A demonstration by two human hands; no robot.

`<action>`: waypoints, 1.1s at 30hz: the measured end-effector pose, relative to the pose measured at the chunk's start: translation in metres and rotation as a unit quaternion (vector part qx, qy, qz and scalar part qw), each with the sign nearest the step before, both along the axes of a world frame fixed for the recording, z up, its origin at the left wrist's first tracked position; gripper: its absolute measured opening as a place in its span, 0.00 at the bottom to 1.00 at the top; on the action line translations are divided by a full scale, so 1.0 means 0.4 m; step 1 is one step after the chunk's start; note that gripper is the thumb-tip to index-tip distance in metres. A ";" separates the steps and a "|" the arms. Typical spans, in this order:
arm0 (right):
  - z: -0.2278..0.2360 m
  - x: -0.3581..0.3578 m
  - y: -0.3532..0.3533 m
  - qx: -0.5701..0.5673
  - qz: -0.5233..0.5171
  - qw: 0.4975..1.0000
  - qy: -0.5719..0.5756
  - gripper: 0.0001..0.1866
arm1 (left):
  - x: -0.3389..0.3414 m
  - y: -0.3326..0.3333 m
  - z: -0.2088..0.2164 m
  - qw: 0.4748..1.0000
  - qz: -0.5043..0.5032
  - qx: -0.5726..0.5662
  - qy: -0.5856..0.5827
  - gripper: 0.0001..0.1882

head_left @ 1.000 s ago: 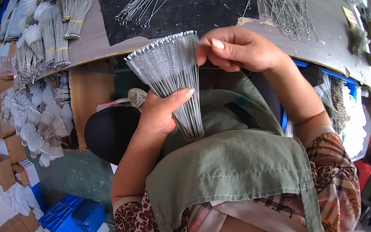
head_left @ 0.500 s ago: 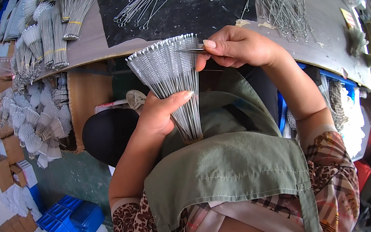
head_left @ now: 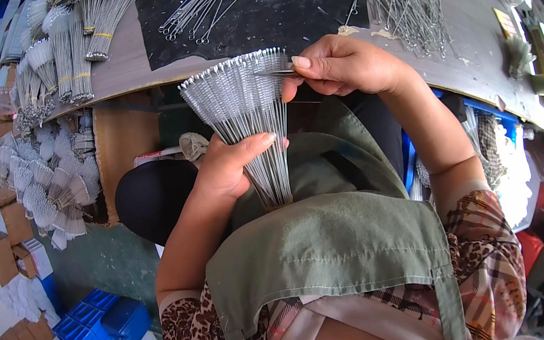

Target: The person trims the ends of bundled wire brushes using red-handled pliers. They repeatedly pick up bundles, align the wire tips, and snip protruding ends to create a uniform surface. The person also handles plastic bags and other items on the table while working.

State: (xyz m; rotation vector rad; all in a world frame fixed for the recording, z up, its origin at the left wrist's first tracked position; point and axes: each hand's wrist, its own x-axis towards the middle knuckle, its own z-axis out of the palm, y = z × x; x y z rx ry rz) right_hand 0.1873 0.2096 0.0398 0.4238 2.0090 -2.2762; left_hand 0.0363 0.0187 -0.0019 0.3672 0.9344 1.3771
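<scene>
My left hand is closed around a bundle of thin wire brushes, its thumb lying across the stems. The bristled ends fan out upward, and the lower stems gather at a band near the apron. My right hand pinches a slim, pointed metal tool that looks like tweezers. Its tip reaches into the bristles at the bundle's upper right. Where the tip ends among the brushes is hard to make out.
Loose wire brushes lie on a black mat on the table ahead, with a larger pile to its right. Banded brush bundles stand at the far left. More fill a cardboard box below. Blue crates sit at lower left.
The whole scene has shifted slightly left in view. Both hands keep their grips, and the metal tool stays at the bristles on the bundle's right side.
</scene>
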 end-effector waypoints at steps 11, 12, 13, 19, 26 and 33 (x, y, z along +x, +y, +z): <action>0.022 -0.005 0.006 0.085 0.006 0.996 0.015 0.24 | 0.003 0.003 -0.001 1.000 -0.012 0.014 -0.004 0.18; 0.024 -0.005 0.008 0.087 0.010 0.996 0.015 0.24 | 0.004 0.003 0.000 1.000 -0.013 0.012 -0.011 0.17; 0.026 -0.005 0.010 0.088 0.014 0.996 0.014 0.24 | 0.004 0.003 0.000 1.000 -0.013 0.009 -0.018 0.16; 0.028 -0.006 0.015 0.095 0.027 0.995 0.025 0.25 | 0.009 0.005 0.010 1.000 -0.002 -0.002 -0.028 0.16; 0.026 -0.007 0.021 0.078 0.036 0.996 0.025 0.25 | 0.001 0.007 0.000 1.000 -0.025 0.010 -0.013 0.17; 0.025 -0.008 0.025 0.076 0.036 0.996 0.017 0.23 | 0.002 0.007 0.000 1.000 -0.017 0.004 -0.010 0.16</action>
